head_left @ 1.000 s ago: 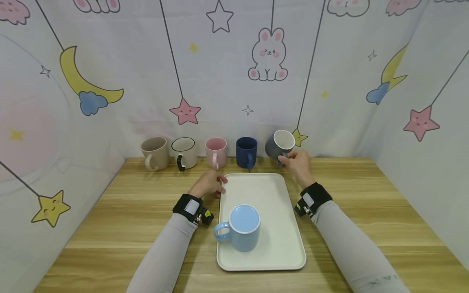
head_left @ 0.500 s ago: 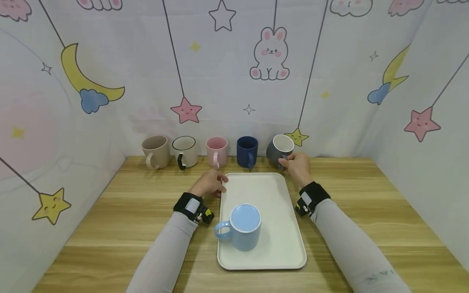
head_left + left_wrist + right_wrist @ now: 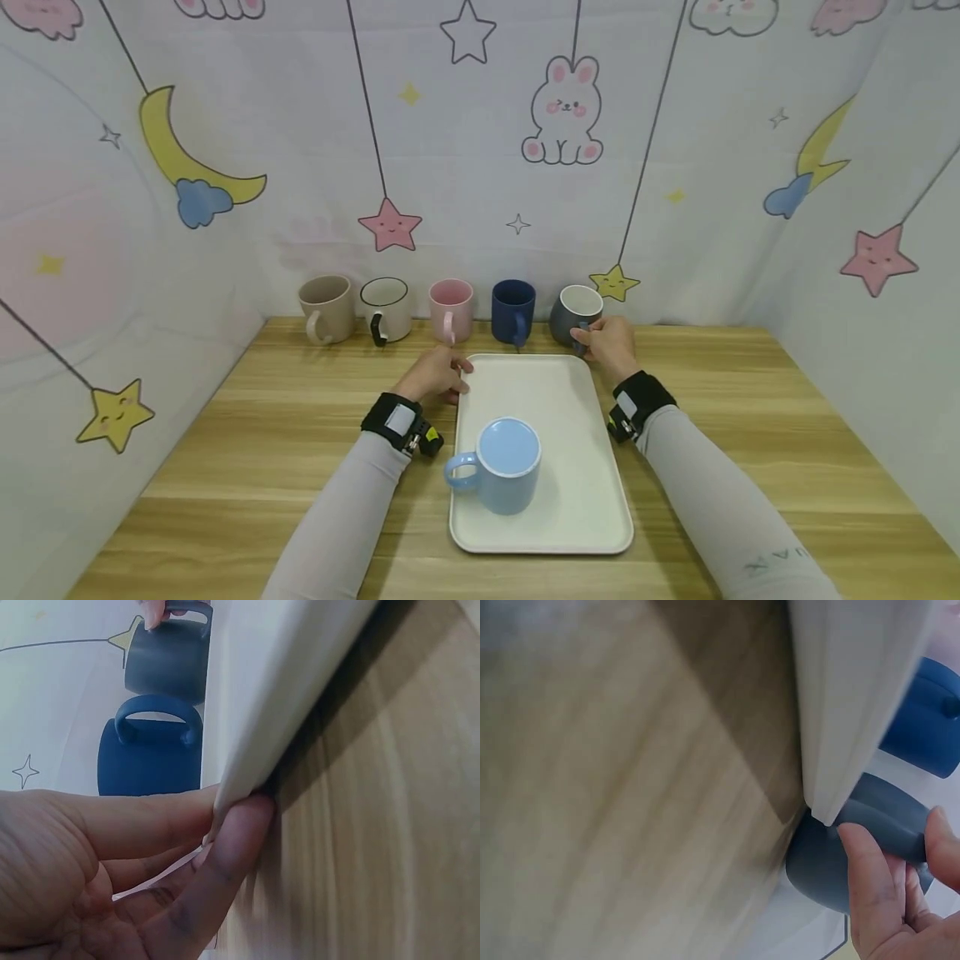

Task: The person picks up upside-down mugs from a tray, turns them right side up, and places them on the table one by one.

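Note:
My left hand (image 3: 435,375) pinches the left edge of a cream tray (image 3: 558,467) near its far corner; the left wrist view has the thumb and fingers on either side of the rim (image 3: 259,742). Beyond the tray's far right corner, my right hand (image 3: 613,346) holds a dark grey mug (image 3: 564,323) with a white inside by its handle. The mug stands almost upright at the end of the back row. In the right wrist view, thumb and fingers grip the handle (image 3: 889,829). A light blue mug (image 3: 506,483) sits on the tray's near left, handle pointing left.
Along the back, left of the grey mug, stand a beige mug (image 3: 337,312), a white mug with a black handle (image 3: 393,318), a pink mug (image 3: 456,308) and a navy mug (image 3: 506,317). A patterned cloth (image 3: 465,175) hangs behind the wooden table (image 3: 300,433).
The grey mug has come down from a raised, tilted pose to nearly upright in the row, with my right hand still on its handle. My left hand stays at the tray edge.

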Action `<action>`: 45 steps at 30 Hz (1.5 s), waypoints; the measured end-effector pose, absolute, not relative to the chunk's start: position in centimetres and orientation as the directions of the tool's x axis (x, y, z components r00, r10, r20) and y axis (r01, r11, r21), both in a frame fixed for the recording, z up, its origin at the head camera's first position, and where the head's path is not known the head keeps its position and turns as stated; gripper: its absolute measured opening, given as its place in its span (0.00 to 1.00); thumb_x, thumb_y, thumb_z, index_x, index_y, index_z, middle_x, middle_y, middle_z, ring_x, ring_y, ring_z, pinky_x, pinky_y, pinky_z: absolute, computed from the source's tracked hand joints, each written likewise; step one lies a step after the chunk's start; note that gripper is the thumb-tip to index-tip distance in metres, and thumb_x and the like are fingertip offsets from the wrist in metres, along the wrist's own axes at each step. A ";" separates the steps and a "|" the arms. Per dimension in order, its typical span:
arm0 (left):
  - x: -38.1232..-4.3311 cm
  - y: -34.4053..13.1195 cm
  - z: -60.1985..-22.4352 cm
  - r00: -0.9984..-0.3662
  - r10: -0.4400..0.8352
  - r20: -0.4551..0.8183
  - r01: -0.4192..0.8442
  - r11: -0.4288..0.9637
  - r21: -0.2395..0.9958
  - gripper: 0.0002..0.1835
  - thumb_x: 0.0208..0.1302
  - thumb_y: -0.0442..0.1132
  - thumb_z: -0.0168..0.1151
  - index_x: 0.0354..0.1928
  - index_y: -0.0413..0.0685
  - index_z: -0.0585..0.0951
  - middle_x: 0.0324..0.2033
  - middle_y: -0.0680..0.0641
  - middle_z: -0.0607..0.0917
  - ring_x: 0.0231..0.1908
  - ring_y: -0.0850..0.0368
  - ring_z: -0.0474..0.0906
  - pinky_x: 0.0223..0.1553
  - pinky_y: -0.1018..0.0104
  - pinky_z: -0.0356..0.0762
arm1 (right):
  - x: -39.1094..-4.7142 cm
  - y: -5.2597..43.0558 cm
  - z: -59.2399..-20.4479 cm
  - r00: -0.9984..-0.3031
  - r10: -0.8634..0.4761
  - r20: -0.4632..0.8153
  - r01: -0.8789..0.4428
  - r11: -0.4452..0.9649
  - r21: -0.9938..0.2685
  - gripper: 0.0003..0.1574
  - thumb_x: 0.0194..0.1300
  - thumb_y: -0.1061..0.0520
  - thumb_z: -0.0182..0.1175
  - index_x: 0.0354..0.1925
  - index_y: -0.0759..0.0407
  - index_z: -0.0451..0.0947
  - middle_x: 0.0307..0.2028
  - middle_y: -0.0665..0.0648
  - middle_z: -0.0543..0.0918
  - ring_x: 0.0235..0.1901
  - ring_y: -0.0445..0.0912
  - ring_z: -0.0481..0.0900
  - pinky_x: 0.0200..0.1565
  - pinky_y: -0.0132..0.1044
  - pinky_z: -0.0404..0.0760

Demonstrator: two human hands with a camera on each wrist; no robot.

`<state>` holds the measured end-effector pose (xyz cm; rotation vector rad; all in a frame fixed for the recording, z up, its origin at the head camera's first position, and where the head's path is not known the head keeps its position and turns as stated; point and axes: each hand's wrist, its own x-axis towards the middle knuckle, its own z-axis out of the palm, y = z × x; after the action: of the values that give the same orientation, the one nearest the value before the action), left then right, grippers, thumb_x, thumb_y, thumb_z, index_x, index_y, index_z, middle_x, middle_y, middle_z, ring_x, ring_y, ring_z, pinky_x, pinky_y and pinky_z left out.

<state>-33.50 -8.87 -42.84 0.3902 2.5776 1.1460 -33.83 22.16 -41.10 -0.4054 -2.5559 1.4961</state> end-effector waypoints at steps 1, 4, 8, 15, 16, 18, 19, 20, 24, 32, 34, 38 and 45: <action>-33.5 -8.8 -42.9 -0.919 0.365 -0.151 0.133 0.646 0.752 0.15 0.62 0.25 0.72 0.52 0.35 0.85 0.35 0.43 0.76 0.24 0.57 0.82 0.29 0.71 0.84 | -33.9 22.2 -41.1 -0.953 0.303 -0.011 0.160 0.471 -0.868 0.16 0.67 0.56 0.73 0.34 0.66 0.78 0.39 0.59 0.78 0.31 0.51 0.87 0.38 0.40 0.90; -33.6 -8.6 -42.8 -0.917 0.372 -0.146 0.140 0.641 0.755 0.15 0.62 0.25 0.71 0.52 0.35 0.85 0.34 0.43 0.77 0.24 0.57 0.82 0.28 0.70 0.85 | -34.0 22.3 -40.8 -0.956 0.293 -0.023 0.169 0.485 -0.858 0.18 0.68 0.54 0.72 0.37 0.67 0.77 0.42 0.60 0.78 0.37 0.58 0.88 0.39 0.41 0.90; -33.5 -8.4 -42.5 -0.918 0.367 -0.151 0.129 0.637 0.760 0.15 0.63 0.25 0.71 0.52 0.35 0.85 0.34 0.43 0.77 0.24 0.57 0.81 0.29 0.70 0.85 | -34.1 22.4 -40.4 -0.959 0.283 -0.027 0.169 0.492 -0.854 0.21 0.68 0.53 0.72 0.43 0.69 0.78 0.46 0.64 0.79 0.42 0.63 0.88 0.45 0.47 0.90; -33.5 -8.4 -42.5 -0.920 0.363 -0.151 0.128 0.640 0.758 0.15 0.63 0.24 0.70 0.52 0.33 0.85 0.34 0.43 0.77 0.23 0.57 0.81 0.29 0.70 0.85 | -34.1 22.5 -40.3 -0.971 0.238 0.018 0.114 0.529 -0.841 0.24 0.69 0.53 0.72 0.47 0.74 0.80 0.47 0.66 0.81 0.38 0.61 0.87 0.47 0.50 0.89; -33.5 -8.4 -42.5 -0.919 0.361 -0.156 0.122 0.639 0.759 0.15 0.63 0.25 0.71 0.52 0.33 0.85 0.34 0.43 0.76 0.23 0.57 0.81 0.29 0.70 0.85 | -34.0 22.6 -40.4 -0.973 0.232 0.018 0.109 0.521 -0.846 0.24 0.69 0.53 0.71 0.49 0.74 0.80 0.47 0.66 0.81 0.39 0.61 0.87 0.47 0.50 0.89; -33.5 -8.4 -42.6 -0.916 0.367 -0.163 0.119 0.636 0.763 0.15 0.63 0.25 0.70 0.52 0.33 0.84 0.34 0.43 0.76 0.24 0.57 0.82 0.29 0.71 0.85 | -33.9 22.8 -40.6 -0.976 0.218 0.019 0.098 0.511 -0.854 0.25 0.70 0.53 0.70 0.51 0.75 0.79 0.47 0.67 0.81 0.39 0.61 0.87 0.48 0.50 0.89; -33.5 -8.4 -42.6 -0.915 0.368 -0.165 0.117 0.633 0.765 0.15 0.63 0.25 0.71 0.52 0.33 0.84 0.34 0.43 0.76 0.24 0.57 0.82 0.29 0.70 0.85 | -33.8 22.9 -40.7 -0.977 0.213 0.022 0.092 0.507 -0.857 0.26 0.71 0.53 0.70 0.52 0.76 0.79 0.47 0.66 0.81 0.40 0.61 0.87 0.48 0.50 0.89; -33.5 -8.3 -42.6 -0.914 0.370 -0.165 0.117 0.631 0.767 0.15 0.63 0.25 0.71 0.52 0.33 0.84 0.34 0.43 0.76 0.24 0.57 0.82 0.29 0.70 0.85 | -33.6 22.9 -40.7 -0.977 0.212 0.026 0.086 0.506 -0.858 0.26 0.71 0.53 0.69 0.53 0.76 0.79 0.46 0.67 0.81 0.40 0.61 0.87 0.48 0.50 0.89; -33.5 -8.3 -42.4 -0.918 0.368 -0.149 0.126 0.626 0.770 0.15 0.63 0.24 0.71 0.52 0.34 0.85 0.34 0.43 0.77 0.23 0.57 0.81 0.29 0.69 0.85 | -33.0 23.1 -40.7 -0.978 0.198 0.066 0.042 0.501 -0.865 0.25 0.73 0.54 0.67 0.55 0.76 0.78 0.46 0.68 0.82 0.42 0.62 0.87 0.48 0.49 0.89; -33.4 -8.4 -42.4 -0.917 0.366 -0.160 0.122 0.637 0.762 0.15 0.63 0.26 0.71 0.52 0.35 0.85 0.36 0.42 0.77 0.24 0.57 0.81 0.30 0.70 0.85 | -31.8 23.5 -40.3 -0.973 0.193 0.127 0.014 0.601 -0.799 0.17 0.74 0.57 0.65 0.46 0.73 0.81 0.37 0.66 0.83 0.35 0.61 0.84 0.32 0.36 0.83; -33.4 -8.4 -42.4 -0.917 0.365 -0.161 0.120 0.638 0.760 0.15 0.63 0.26 0.71 0.52 0.35 0.85 0.37 0.42 0.77 0.24 0.56 0.81 0.30 0.70 0.85 | -31.6 23.6 -40.2 -0.974 0.183 0.136 0.012 0.638 -0.770 0.15 0.74 0.57 0.65 0.43 0.72 0.81 0.35 0.65 0.83 0.32 0.60 0.83 0.27 0.33 0.78; -33.3 -8.6 -42.3 -0.919 0.360 -0.160 0.116 0.636 0.763 0.15 0.63 0.26 0.72 0.52 0.35 0.85 0.36 0.42 0.77 0.25 0.55 0.81 0.31 0.69 0.86 | -31.2 23.5 -40.1 -0.984 0.145 0.107 0.011 0.644 -0.765 0.14 0.73 0.59 0.66 0.39 0.72 0.82 0.32 0.64 0.83 0.28 0.60 0.84 0.27 0.38 0.83; -33.2 -8.7 -42.4 -0.920 0.355 -0.168 0.111 0.645 0.757 0.15 0.64 0.26 0.71 0.52 0.35 0.85 0.35 0.42 0.78 0.25 0.55 0.81 0.31 0.69 0.86 | -30.4 23.0 -39.9 -0.996 0.088 -0.010 0.067 0.677 -0.733 0.15 0.72 0.57 0.67 0.44 0.71 0.80 0.34 0.61 0.79 0.33 0.58 0.83 0.33 0.47 0.90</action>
<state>-33.18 -8.73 -42.36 0.3735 2.5649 1.1506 -30.36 23.01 -39.95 -0.1324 -2.8527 1.2443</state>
